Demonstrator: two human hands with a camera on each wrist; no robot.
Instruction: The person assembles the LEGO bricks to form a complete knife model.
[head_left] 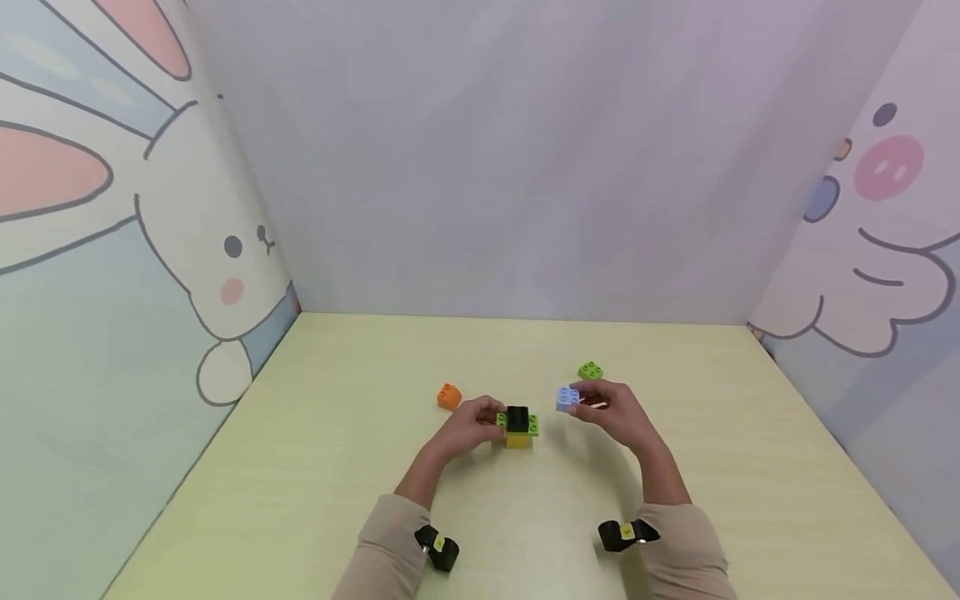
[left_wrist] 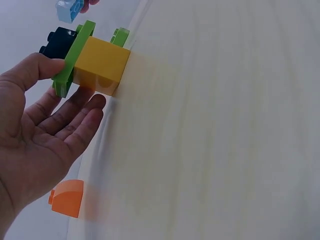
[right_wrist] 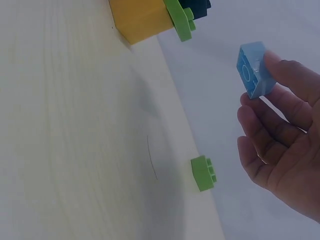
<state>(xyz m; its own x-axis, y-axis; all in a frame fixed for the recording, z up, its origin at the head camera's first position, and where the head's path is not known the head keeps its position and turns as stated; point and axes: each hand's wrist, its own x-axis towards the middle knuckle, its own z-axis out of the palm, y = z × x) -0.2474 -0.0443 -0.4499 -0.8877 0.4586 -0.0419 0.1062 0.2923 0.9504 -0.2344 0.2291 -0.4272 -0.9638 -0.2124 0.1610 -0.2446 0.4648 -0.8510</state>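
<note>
On the table stands a small stack: a yellow block [left_wrist: 102,62] at the bottom, a flat green plate [left_wrist: 75,57] across it and a black brick [head_left: 517,418] on top. My left hand [head_left: 472,427] pinches the left end of the green plate between thumb and fingers. To the right of the stack and above the table, my right hand [head_left: 611,410] holds a light blue brick [right_wrist: 255,69] between thumb and fingertips. The hollow underside of that brick shows in the right wrist view. Blue brick and stack are apart.
An orange curved brick [head_left: 449,397] lies on the table [head_left: 360,500] left of the stack. A green brick [head_left: 591,370] lies behind my right hand. Walls with cartoon animals border the table's back and sides.
</note>
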